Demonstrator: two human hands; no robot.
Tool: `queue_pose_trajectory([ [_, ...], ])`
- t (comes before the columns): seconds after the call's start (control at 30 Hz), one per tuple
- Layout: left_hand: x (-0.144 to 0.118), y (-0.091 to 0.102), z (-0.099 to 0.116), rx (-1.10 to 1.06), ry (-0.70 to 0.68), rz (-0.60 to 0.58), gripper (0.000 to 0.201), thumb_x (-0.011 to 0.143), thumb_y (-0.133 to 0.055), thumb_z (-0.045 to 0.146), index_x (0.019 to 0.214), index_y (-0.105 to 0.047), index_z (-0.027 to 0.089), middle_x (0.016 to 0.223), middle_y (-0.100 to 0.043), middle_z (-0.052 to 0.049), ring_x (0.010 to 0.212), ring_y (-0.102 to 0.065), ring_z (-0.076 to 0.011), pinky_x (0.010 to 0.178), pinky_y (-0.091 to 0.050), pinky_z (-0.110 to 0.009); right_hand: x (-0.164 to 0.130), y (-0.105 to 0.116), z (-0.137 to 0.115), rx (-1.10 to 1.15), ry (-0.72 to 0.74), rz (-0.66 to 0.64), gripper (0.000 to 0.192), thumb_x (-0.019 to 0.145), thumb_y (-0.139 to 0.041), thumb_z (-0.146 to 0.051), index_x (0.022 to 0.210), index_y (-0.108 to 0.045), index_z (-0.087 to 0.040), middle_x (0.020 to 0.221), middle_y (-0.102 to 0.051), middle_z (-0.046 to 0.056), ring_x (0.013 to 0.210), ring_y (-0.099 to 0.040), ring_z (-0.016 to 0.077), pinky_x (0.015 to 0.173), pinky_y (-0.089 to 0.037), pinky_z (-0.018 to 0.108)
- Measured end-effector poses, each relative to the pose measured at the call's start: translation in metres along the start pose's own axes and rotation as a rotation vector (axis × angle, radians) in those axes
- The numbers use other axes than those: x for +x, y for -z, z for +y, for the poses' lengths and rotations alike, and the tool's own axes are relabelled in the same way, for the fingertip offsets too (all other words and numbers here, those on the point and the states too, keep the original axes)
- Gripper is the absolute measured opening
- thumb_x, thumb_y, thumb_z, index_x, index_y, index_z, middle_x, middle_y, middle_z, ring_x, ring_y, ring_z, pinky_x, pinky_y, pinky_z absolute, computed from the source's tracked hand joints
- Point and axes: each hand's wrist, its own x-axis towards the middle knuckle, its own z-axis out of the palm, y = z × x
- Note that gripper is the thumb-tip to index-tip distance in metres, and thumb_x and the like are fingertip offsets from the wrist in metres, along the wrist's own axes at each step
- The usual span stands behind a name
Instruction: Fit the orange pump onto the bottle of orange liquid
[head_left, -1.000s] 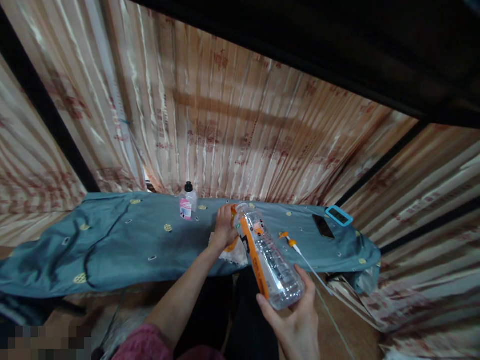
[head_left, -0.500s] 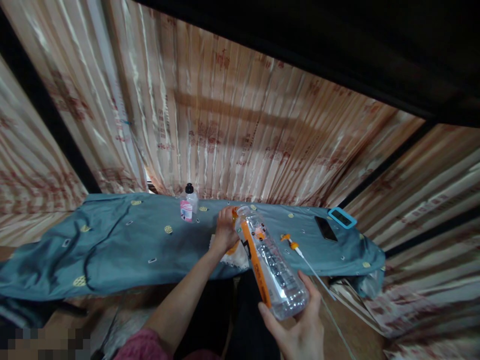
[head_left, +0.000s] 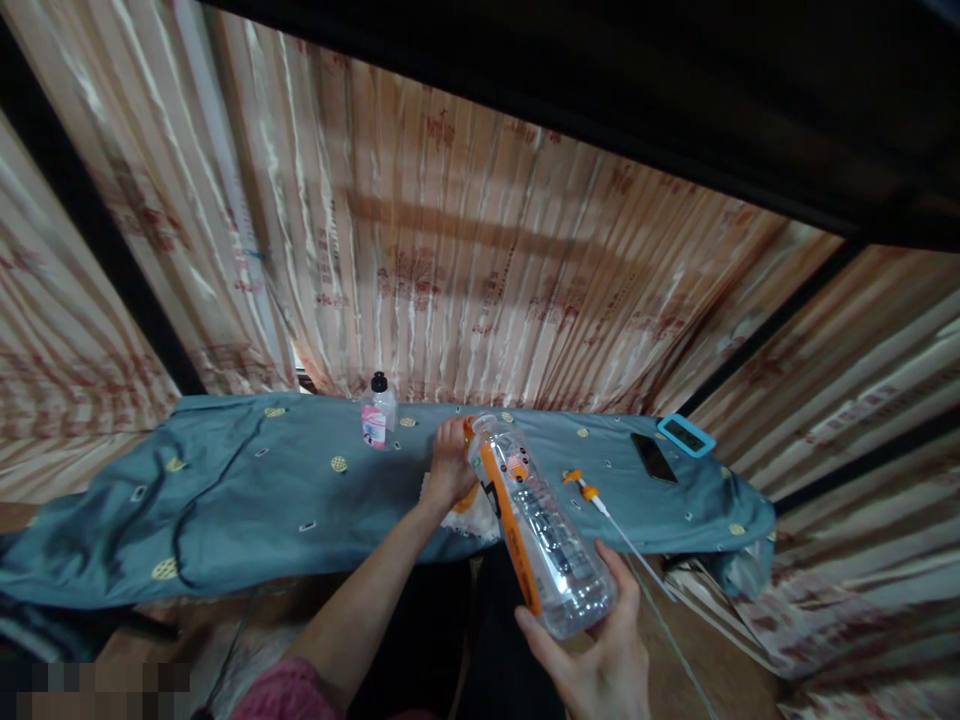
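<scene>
A large clear plastic bottle with an orange label strip lies tilted across the middle, its capless mouth pointing away from me. My right hand grips its base, thumb on one side and fingers on the other. Up by the neck, my left hand is closed at the bottle's side; its fingertips are partly hidden beside a bit of orange. Beneath that hand and the bottle lies a white and orange cloth-like piece, partly covered. Right of the bottle, an orange pump top with a long white tube rests on the table.
A teal patterned cloth covers the long table. A small clear bottle with black cap and pink label stands at the back left. To the right lie a dark phone and a blue-framed device. Pleated curtains hang behind.
The camera view has shifted slightly. Both hands keep their hold, and the bottle stays almost exactly where it was.
</scene>
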Motion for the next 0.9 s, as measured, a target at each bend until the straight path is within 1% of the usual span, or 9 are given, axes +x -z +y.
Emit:
queue_pose_trajectory([
  [0.17, 0.001, -0.002, -0.003, 0.014, -0.014, 0.004, 0.035, 0.082, -0.063, 0.033, 0.113, -0.052, 0.020, 0.114, -0.062, -0.011, 0.108, -0.058, -0.0288, 0.097, -0.048, -0.047, 0.000, 0.000, -0.001, -0.015, 0.011, 0.013, 0.105, 0.052, -0.078, -0.062, 0.138, -0.042, -0.015, 0.121, -0.066, 0.021, 0.097, -0.071, 0.0369, 0.078, -0.059, 0.043],
  [0.4, 0.002, -0.005, -0.008, 0.017, -0.036, 0.006, 0.039, 0.080, -0.063, 0.032, 0.115, -0.052, 0.020, 0.114, -0.061, -0.012, 0.109, -0.058, -0.0304, 0.097, -0.048, -0.049, 0.000, 0.000, -0.003, -0.013, 0.012, -0.007, 0.105, 0.054, -0.076, -0.061, 0.140, -0.039, -0.013, 0.125, -0.063, 0.024, 0.096, -0.071, 0.0365, 0.079, -0.059, 0.044],
  [0.53, 0.001, -0.005, -0.012, -0.010, -0.057, -0.037, 0.051, 0.071, -0.071, 0.032, 0.116, -0.051, 0.019, 0.115, -0.059, -0.011, 0.109, -0.057, -0.0306, 0.099, -0.048, -0.049, 0.000, 0.000, -0.004, 0.021, -0.006, 0.001, 0.107, 0.054, -0.077, -0.061, 0.141, -0.038, -0.012, 0.123, -0.063, 0.024, 0.096, -0.071, 0.0359, 0.078, -0.060, 0.043],
  [0.73, 0.001, -0.004, -0.017, -0.069, -0.078, -0.078, 0.070, 0.059, -0.078, 0.033, 0.121, -0.048, 0.020, 0.119, -0.057, -0.011, 0.112, -0.056, -0.0326, 0.101, -0.046, -0.053, 0.000, -0.001, -0.002, 0.060, -0.012, -0.005, 0.109, 0.053, -0.079, -0.059, 0.143, -0.037, -0.014, 0.125, -0.061, 0.023, 0.096, -0.071, 0.0345, 0.077, -0.060, 0.042],
  [0.83, 0.003, 0.001, -0.018, -0.090, -0.097, -0.120, 0.076, 0.056, -0.081, 0.033, 0.123, -0.049, 0.019, 0.120, -0.058, -0.012, 0.113, -0.056, -0.0338, 0.102, -0.046, -0.054, 0.001, 0.000, 0.000, 0.044, -0.004, -0.002, 0.109, 0.052, -0.080, -0.061, 0.142, -0.037, -0.015, 0.124, -0.061, 0.023, 0.096, -0.070, 0.0350, 0.077, -0.060, 0.043],
  [0.9, 0.004, 0.007, -0.018, -0.120, -0.120, -0.170, 0.081, 0.055, -0.084, 0.033, 0.126, -0.048, 0.017, 0.123, -0.058, -0.014, 0.117, -0.055, -0.0347, 0.104, -0.045, -0.053, 0.001, 0.000, 0.001, 0.042, 0.006, -0.003, 0.109, 0.053, -0.079, -0.061, 0.142, -0.037, -0.015, 0.124, -0.061, 0.022, 0.098, -0.069, 0.0353, 0.078, -0.059, 0.043],
])
